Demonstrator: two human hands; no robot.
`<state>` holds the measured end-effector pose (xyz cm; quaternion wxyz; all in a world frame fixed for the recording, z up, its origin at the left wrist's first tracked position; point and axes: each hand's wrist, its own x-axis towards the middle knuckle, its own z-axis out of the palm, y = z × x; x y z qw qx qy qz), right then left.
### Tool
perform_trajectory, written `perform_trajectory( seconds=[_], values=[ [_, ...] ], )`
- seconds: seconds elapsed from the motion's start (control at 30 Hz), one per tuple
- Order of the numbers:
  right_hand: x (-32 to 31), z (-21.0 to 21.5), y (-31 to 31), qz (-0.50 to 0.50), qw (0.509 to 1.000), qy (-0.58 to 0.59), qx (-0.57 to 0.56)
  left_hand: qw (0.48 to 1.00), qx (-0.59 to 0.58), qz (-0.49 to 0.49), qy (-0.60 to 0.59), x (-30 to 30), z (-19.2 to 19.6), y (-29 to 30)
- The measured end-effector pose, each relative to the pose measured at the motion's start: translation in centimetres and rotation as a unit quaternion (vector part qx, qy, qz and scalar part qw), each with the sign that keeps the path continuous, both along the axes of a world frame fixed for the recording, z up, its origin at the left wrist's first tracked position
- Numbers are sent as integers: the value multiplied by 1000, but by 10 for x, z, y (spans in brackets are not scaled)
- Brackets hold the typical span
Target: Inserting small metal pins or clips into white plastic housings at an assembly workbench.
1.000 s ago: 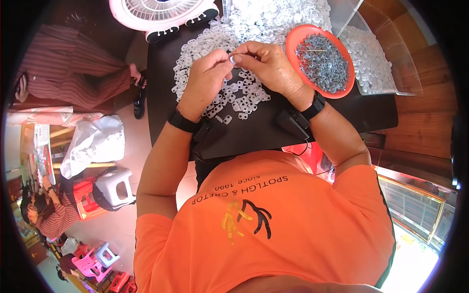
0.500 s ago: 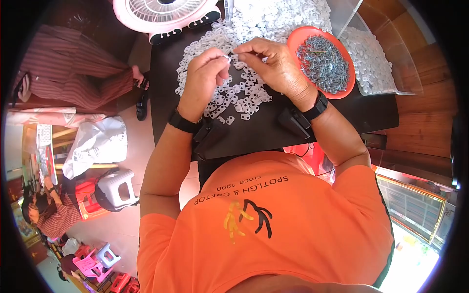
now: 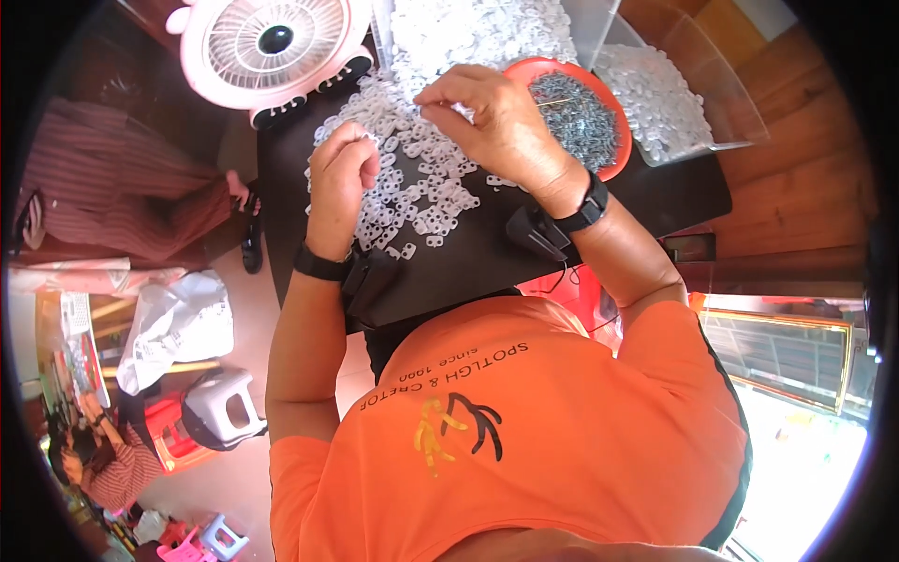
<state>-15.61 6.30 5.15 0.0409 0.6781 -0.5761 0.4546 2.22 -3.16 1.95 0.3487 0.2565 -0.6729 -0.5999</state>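
Observation:
My left hand (image 3: pixel 342 178) is closed, thumb against curled fingers, over the left part of a loose pile of small white plastic pieces (image 3: pixel 435 178) with holes. A bit of white shows at its fingertips, apparently one such piece. My right hand (image 3: pixel 496 122) hovers above the pile's far right side, thumb and index fingertips brought close together in a pinch. Whatever lies between them is too small to make out. Close by on the right, an orange-red plate (image 3: pixel 618 164) holds many small grey metal-looking parts (image 3: pixel 581 122) with a thin yellowish stick on top.
Behind the pile stands a clear bin (image 3: pixel 590 37) of white pieces; another clear container (image 3: pixel 721 122) is at the right. A pink fan (image 3: pixel 272 42) occupies the dark table's (image 3: pixel 449 272) far left. A person in striped clothing (image 3: pixel 122 178) is on the left, near stools (image 3: pixel 225 412).
My hands, close together before, have moved apart; the left has come lower and nearer me. The whole view has shifted, showing more of the fan.

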Motion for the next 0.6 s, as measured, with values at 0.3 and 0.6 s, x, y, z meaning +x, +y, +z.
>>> perform_trajectory(
  seconds=[0.3, 0.6],
  values=[
    [-89, 7, 60, -161, 965, 99, 179, 1000, -15, -20, -17, 0, 1, 0],
    [-90, -34, 56, -91, 948, 236, 193, 1000, -1, -16, -8, -3, 1, 4]
  ],
)
